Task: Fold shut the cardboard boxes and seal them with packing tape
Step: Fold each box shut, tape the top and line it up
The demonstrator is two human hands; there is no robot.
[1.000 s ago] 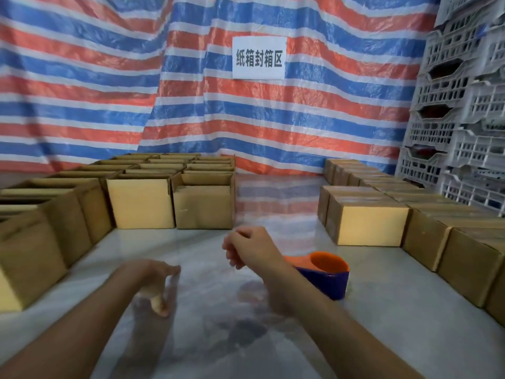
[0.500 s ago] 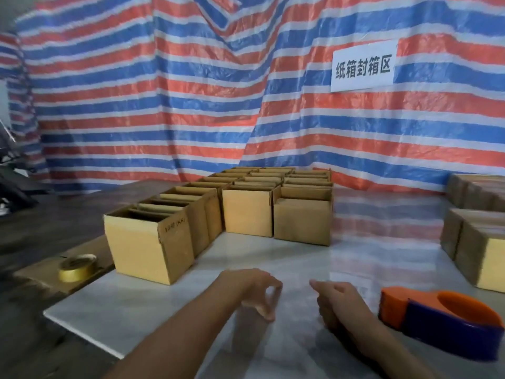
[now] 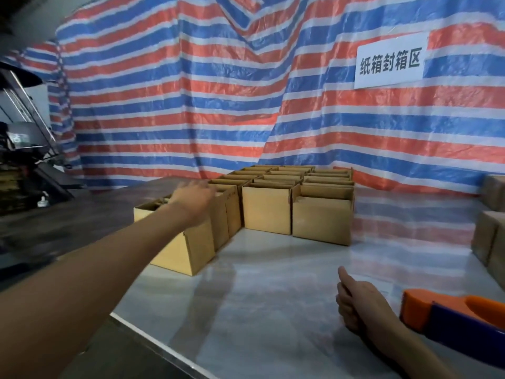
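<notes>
Several open cardboard boxes point(image 3: 266, 209) stand in rows on the left half of the pale table point(image 3: 273, 296). My left hand point(image 3: 195, 199) reaches out over the nearest open box point(image 3: 177, 253), fingers spread and blurred, holding nothing. My right hand point(image 3: 358, 302) rests on the table at the lower right with fingers loosely curled and thumb up, empty. An orange and blue tape dispenser point(image 3: 453, 315) lies just right of that hand, apart from it.
More boxes point(image 3: 489, 236) line the right edge of the table. A striped tarp with a white sign point(image 3: 390, 64) hangs behind. Dark equipment point(image 3: 24, 160) stands off the table at the left. The table's near left edge point(image 3: 153, 343) runs diagonally.
The view has swung left. My left hand has stretched forward from near the table front to above the nearest open box. My right hand has stayed low beside the tape dispenser.
</notes>
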